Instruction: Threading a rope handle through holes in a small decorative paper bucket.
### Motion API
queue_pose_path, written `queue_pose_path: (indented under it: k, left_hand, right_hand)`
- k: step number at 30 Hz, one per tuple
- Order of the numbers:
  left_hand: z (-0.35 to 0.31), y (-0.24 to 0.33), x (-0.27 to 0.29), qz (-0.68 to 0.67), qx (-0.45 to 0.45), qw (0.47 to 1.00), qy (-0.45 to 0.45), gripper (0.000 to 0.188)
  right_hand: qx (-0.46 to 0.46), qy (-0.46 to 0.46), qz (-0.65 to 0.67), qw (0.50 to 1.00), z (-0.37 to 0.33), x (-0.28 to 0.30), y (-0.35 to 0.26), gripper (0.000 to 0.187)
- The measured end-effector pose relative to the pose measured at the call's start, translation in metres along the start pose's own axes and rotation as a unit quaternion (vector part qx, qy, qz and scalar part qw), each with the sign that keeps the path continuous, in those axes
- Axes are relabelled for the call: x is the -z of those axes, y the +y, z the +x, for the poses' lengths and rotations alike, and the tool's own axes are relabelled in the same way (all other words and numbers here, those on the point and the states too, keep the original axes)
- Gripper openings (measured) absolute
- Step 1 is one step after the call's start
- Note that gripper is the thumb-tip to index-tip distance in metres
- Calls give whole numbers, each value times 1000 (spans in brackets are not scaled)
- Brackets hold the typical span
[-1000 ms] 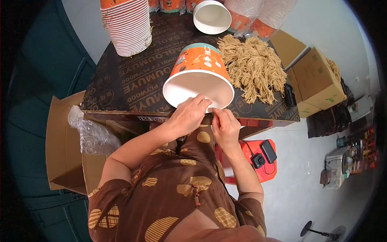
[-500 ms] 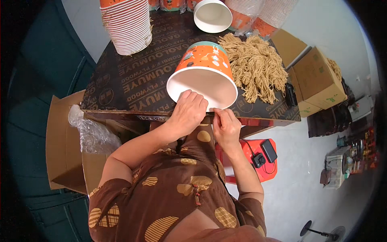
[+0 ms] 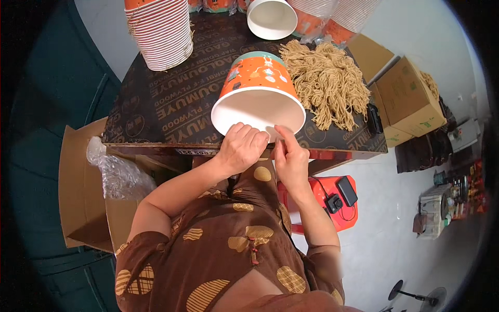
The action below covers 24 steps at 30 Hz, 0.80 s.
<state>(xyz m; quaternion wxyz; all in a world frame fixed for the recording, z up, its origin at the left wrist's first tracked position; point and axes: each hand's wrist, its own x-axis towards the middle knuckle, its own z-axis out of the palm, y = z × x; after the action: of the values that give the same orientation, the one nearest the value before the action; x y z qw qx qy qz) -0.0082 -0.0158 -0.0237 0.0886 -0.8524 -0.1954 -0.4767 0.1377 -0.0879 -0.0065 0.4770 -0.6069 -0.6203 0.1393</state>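
A large orange paper bucket [image 3: 266, 73] with a green base band lies on its side at the table's near edge. Its white open mouth faces me. My left hand [image 3: 242, 148] is closed over the lower rim, fingers curled inside the mouth. Beside it, my right hand [image 3: 291, 158] has its index finger stretched up at the rim, apart from the thumb; I see nothing held between them. Its other fingers are curled. Both hands partly cover the rim's lowest part. To the right of the bucket lies a heap of tan wavy strands [image 3: 330, 86].
The dark plywood table [image 3: 179, 104] carries stacked paper buckets [image 3: 161, 39] at far left and a white-lined one [image 3: 272, 20] at the back. An open carton [image 3: 83, 187] with clear plastic stands left. Right are a red stool [image 3: 338, 218] with black devices and a cardboard box [image 3: 410, 99].
My right index finger has lifted away from the thumb at the rim. The bucket has shifted slightly left in the picture; my left hand still grips its rim.
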Motion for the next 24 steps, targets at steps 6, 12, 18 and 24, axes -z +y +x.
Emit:
queue_pose_path:
  k: [6,12,18,24]
  left_hand:
    - [-7,-3,-4,-17,-10,999,38,15]
    - [-10,-2,-1,-45,-22,997,55,19]
    - [-10,0,3,-49,-3,998,27,19]
    - [-8,2,7,-67,29,997,10,15]
  right_hand:
    - [43,-45,69,996,7,1,-2,30]
    - [-80,-133,126,980,3,3,-5,21]
    - [-23,-81,77,993,0,2,-5,14]
    - [2,-47,46,998,-5,-7,5,8]
